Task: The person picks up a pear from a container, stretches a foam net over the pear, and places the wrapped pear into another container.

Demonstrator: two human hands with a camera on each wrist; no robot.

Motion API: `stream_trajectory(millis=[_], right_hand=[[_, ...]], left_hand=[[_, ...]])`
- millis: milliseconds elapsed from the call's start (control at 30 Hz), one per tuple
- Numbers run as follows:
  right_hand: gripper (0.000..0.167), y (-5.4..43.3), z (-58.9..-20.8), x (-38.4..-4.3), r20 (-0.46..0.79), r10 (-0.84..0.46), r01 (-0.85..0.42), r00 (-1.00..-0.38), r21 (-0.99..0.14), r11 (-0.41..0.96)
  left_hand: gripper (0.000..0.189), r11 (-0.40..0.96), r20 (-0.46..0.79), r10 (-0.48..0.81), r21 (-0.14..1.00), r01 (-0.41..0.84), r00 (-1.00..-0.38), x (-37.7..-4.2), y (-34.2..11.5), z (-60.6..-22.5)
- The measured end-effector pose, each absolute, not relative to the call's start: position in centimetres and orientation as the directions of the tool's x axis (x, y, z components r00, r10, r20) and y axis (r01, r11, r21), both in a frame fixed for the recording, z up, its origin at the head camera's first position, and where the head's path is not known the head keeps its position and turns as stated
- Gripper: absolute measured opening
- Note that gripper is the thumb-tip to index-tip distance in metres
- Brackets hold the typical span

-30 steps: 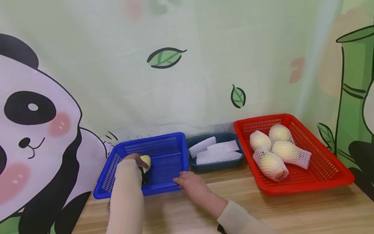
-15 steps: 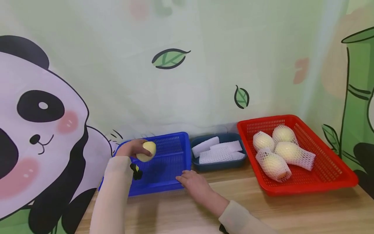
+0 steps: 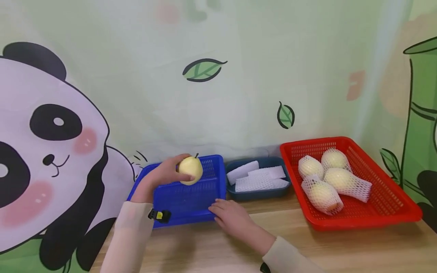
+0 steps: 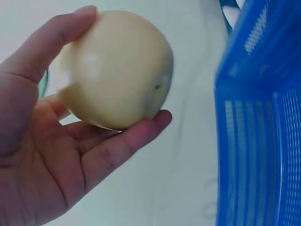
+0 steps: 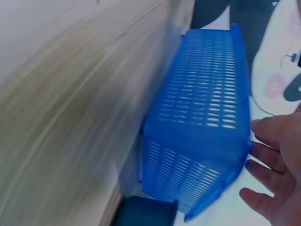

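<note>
My left hand [image 3: 166,173] holds a round pale-yellow pear [image 3: 190,170] above the blue basket [image 3: 191,203]. A thin stem points up from the fruit in the head view. Up close in the left wrist view, the thumb and fingers wrap the bare pear [image 4: 120,68], with its small dark blossom end showing. The basket's visible floor has nothing on it. My right hand [image 3: 236,219] rests its fingertips at the near right corner of the basket's rim. Its fingers [image 5: 263,176] are spread and loosely bent beside that rim in the right wrist view.
Right of the blue basket, a dark blue tub [image 3: 261,195] holds white foam net sleeves [image 3: 258,182]. Further right stands a red basket [image 3: 385,189] with several netted pears [image 3: 341,179]. Everything stands on a wooden table [image 3: 273,223] against a panda-printed backdrop [image 3: 246,87].
My left hand has lifted the pear out of the blue basket and moved it up and to the right. The right hand has stayed at the basket's corner. The view has shifted slightly.
</note>
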State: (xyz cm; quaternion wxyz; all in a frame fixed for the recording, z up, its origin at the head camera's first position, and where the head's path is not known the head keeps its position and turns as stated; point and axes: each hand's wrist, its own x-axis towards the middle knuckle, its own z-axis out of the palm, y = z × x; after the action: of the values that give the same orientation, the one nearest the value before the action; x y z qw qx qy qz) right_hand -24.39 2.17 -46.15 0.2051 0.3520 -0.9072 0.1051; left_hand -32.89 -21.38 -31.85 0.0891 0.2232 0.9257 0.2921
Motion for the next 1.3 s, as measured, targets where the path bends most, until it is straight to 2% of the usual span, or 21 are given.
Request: stream_trajectory(millis=[133,200,267,400,500,567,700,800,967,1167,1300], right_hand=[[0.021,5.2,-45.5,-22.5,0.517,-0.618,-0.748,-0.593,-0.068,0.661],[0.018,7.2,-45.3,-21.4,0.54,-0.609,-0.765,-0.581,-0.105,0.636],[0.018,9.2,-45.0,-20.2,0.513,-0.581,-0.741,-0.632,-0.181,0.647],[0.024,12.7,-44.0,-17.8,0.403,-0.442,-0.582,-0.801,-0.356,0.731],[0.026,14.7,-43.8,-16.4,0.406,-0.308,-0.473,-0.86,-0.41,0.78],[0.027,15.8,-44.0,-15.8,0.454,-0.235,-0.437,-0.86,-0.416,0.797],[0.03,17.3,-44.8,-14.8,0.548,-0.182,-0.442,-0.816,-0.389,0.808],[0.03,17.8,-45.4,-14.3,0.527,-0.173,-0.422,-0.832,-0.4,0.813],[0.024,18.0,-45.7,-14.2,0.421,-0.159,-0.361,-0.893,-0.459,0.812],[0.026,17.6,-45.9,-14.5,0.467,-0.186,-0.408,-0.864,-0.434,0.803],[0.029,17.4,-45.9,-14.8,0.524,-0.207,-0.451,-0.826,-0.396,0.8]], left_hand=[[0.078,0.681,0.036,0.463,0.626,0.381,-0.886,-30.4,-19.9,-32.7],[0.078,0.664,0.058,0.444,0.649,0.372,-0.894,-29.1,-18.8,-33.3],[0.077,0.654,0.059,0.407,0.677,0.336,-0.911,-27.7,-17.4,-34.2],[0.077,0.618,0.006,0.353,0.75,0.238,-0.935,-24.9,-14.6,-36.5],[0.074,0.57,-0.02,0.389,0.791,0.223,-0.921,-23.1,-12.8,-38.3],[0.071,0.535,-0.039,0.427,0.817,0.217,-0.903,-22.4,-11.7,-39.4],[0.067,0.48,-0.105,0.46,0.865,0.147,-0.881,-21.9,-9.4,-41.9],[0.067,0.483,-0.151,0.443,0.871,0.093,-0.884,-22.3,-7.8,-43.9],[0.06,0.517,-0.19,0.377,0.855,0.035,-0.907,-23.4,-5.8,-46.4],[0.043,0.472,-0.224,0.388,0.882,-0.017,-0.894,-23.8,-4.6,-47.8],[0.047,0.479,-0.242,0.386,0.877,-0.031,-0.89,-23.6,-4.5,-48.1]])
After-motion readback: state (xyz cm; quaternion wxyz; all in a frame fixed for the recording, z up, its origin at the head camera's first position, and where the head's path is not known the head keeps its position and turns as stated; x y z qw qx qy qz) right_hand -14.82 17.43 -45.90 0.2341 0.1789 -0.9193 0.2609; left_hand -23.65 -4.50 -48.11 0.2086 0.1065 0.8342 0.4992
